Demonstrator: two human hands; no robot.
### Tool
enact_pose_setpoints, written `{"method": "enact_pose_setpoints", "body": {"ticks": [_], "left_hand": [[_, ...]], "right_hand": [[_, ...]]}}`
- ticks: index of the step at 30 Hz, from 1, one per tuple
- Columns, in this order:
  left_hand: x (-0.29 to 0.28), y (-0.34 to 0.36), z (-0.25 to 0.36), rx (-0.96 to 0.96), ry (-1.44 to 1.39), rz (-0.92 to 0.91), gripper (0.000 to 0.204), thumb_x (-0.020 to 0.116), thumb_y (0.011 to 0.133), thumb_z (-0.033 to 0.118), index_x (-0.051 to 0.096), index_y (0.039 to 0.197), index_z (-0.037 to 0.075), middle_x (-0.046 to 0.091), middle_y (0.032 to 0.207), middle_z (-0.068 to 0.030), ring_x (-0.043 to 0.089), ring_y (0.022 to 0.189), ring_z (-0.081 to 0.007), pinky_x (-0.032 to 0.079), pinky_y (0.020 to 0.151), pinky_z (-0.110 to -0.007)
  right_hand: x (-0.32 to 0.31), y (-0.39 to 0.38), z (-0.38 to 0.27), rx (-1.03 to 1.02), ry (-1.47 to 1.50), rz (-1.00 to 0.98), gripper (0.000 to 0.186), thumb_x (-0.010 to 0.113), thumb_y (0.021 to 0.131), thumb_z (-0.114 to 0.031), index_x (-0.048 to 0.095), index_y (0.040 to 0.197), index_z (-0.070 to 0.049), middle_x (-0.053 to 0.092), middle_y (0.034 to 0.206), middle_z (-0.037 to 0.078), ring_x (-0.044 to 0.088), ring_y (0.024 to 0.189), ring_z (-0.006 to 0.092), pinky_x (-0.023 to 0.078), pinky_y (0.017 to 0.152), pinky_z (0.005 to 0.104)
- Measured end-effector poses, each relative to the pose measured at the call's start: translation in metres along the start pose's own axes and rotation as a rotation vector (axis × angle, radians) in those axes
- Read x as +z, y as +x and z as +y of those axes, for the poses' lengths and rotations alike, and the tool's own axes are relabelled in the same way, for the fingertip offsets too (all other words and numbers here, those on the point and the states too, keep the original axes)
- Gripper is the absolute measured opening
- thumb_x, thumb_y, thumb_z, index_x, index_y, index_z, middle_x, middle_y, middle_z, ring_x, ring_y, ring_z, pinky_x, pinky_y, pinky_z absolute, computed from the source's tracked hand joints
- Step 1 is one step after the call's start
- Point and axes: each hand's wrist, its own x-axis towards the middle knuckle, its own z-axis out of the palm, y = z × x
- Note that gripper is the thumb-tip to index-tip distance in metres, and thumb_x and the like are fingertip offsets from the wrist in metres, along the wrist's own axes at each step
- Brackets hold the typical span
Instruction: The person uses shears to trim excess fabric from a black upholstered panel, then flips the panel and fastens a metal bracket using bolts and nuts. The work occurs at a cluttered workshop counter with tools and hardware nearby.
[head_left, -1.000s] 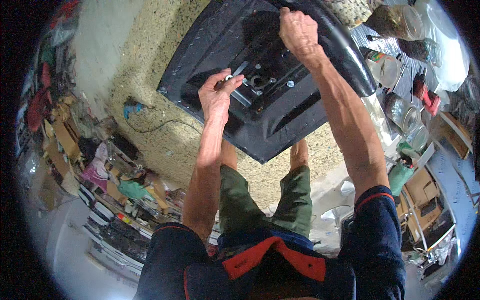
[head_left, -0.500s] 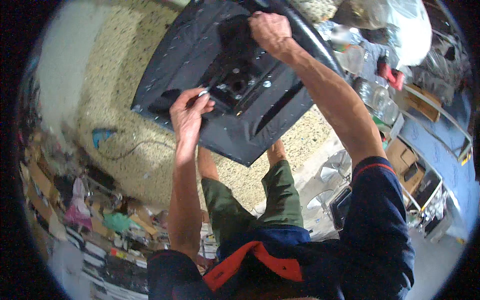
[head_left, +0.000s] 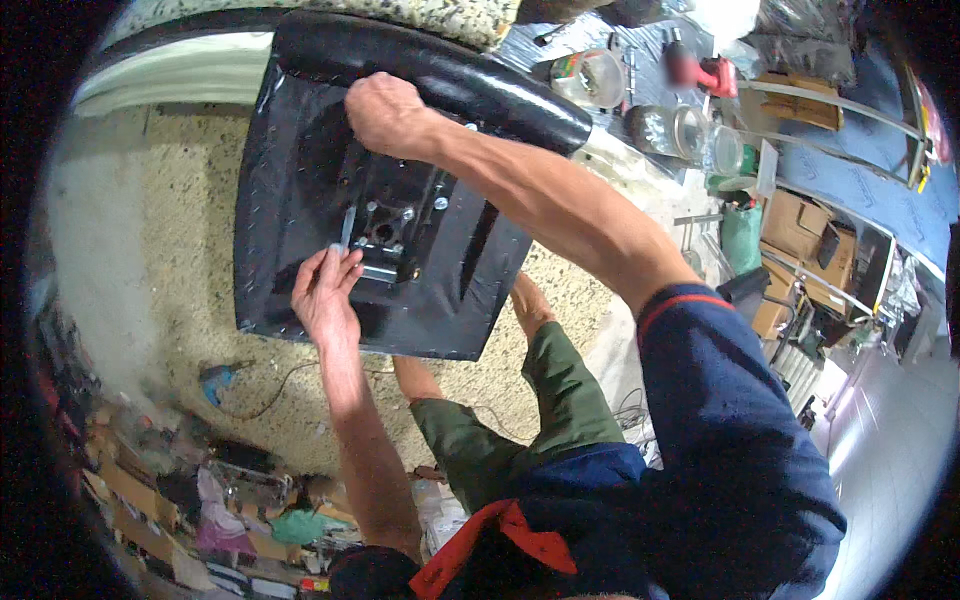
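A black padded chair seat (head_left: 285, 235) lies underside up in front of me, with a thick rolled edge on its far side. Set into its middle is a metal bracket (head_left: 383, 218) carrying several bolt heads. The fingers of my left hand (head_left: 328, 300) pinch a slim silver metal piece (head_left: 348, 226) just left of the bracket. Beyond the bracket, near the rolled edge, my right hand (head_left: 385, 112) is closed in a fist over the seat. Whatever the right hand grips is hidden by its fingers.
Clear plastic jars (head_left: 592, 80) and a red power tool (head_left: 712, 76) lie at the far right. Cardboard boxes (head_left: 795, 225) stand to the right. On the speckled floor at left sits a blue corded tool (head_left: 213, 384). Clutter fills the lower left.
The seat appears turned and farther left in the picture, as my view has shifted. My right hand has come left along its far side; the left hand now sits beside the bracket.
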Motion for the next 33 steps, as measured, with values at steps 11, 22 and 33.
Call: {"method": "enact_pose_setpoints", "body": {"ticks": [11, 22, 33], "left_hand": [[0.085, -0.011, -0.032, -0.296, -0.184, -0.055, 0.011, 0.068, 0.103, 0.009, 0.073, 0.113, 0.007, 0.074, 0.111, -0.0062, 0.073, 0.098, -0.0197, 0.063, 0.086, -0.037], [0.171, -0.041, -0.084, -0.433, -0.051, -0.176, 0.015, 0.068, 0.101, 0.006, 0.073, 0.114, 0.007, 0.075, 0.115, -0.0049, 0.071, 0.105, -0.0184, 0.058, 0.094, -0.034], [0.226, -0.064, -0.121, -0.55, 0.053, -0.329, 0.018, 0.066, 0.104, 0.01, 0.071, 0.121, 0.009, 0.073, 0.12, -0.0031, 0.069, 0.113, -0.0178, 0.056, 0.099, -0.034]], "right_hand": [[0.016, -0.184, -0.01, 0.043, 0.893, 0.608, 0.014, 0.078, 0.086, -0.007, 0.073, 0.096, 0.001, 0.066, 0.092, 0.019, 0.069, 0.093, 0.0408, 0.056, 0.079, 0.0465], [0.019, -0.246, 0.08, 0.173, 0.848, 0.696, 0.021, 0.075, 0.083, -0.004, 0.065, 0.101, 0.0, 0.06, 0.088, 0.017, 0.063, 0.086, 0.0413, 0.053, 0.074, 0.0507], [0.017, -0.302, 0.146, 0.139, 0.689, 0.645, 0.039, 0.076, 0.075, -0.007, 0.067, 0.112, 0.0, 0.058, 0.095, 0.013, 0.059, 0.093, 0.0362, 0.053, 0.079, 0.0461]]}}
